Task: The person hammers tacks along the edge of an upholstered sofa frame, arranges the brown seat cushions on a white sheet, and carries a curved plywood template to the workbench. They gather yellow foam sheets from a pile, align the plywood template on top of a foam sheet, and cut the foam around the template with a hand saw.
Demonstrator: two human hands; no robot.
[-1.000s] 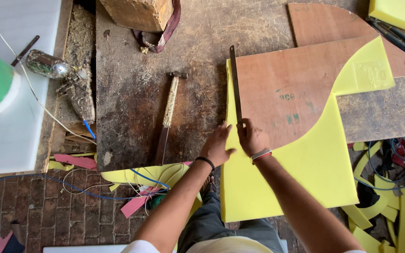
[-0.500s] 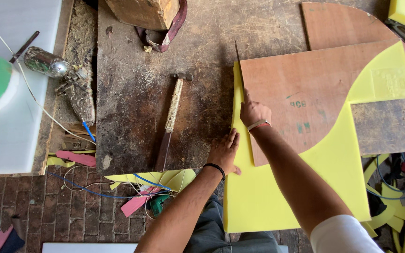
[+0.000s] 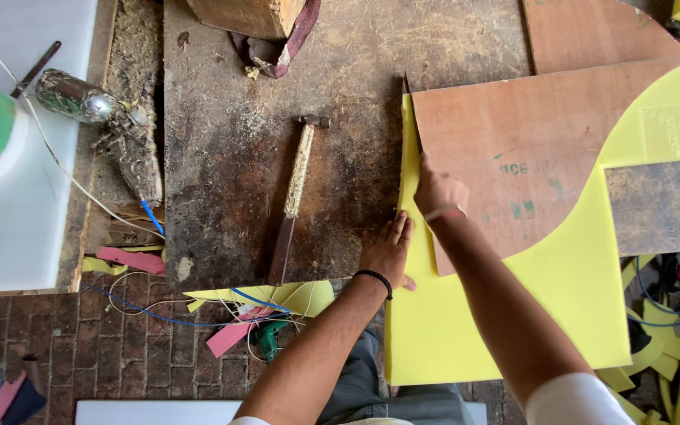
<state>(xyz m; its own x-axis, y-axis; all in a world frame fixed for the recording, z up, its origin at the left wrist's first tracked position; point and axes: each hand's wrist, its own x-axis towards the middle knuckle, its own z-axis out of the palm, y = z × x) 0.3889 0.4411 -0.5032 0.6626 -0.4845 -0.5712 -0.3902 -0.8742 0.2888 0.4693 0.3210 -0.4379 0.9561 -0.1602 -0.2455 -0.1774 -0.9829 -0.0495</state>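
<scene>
Two hands: the blade [image 3: 411, 118] is clamped in the right hand [image 3: 438, 191]; the yellow foam sheet [image 3: 568, 275] is pressed flat by the open left hand [image 3: 387, 252].

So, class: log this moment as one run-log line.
right hand: blade along wooden template | left hand: flat on yellow foam sheet edge | hammer: idle on workbench

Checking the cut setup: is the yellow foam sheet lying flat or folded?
Flat: the yellow foam sheet lies spread on the workbench, under the brown template.
</scene>
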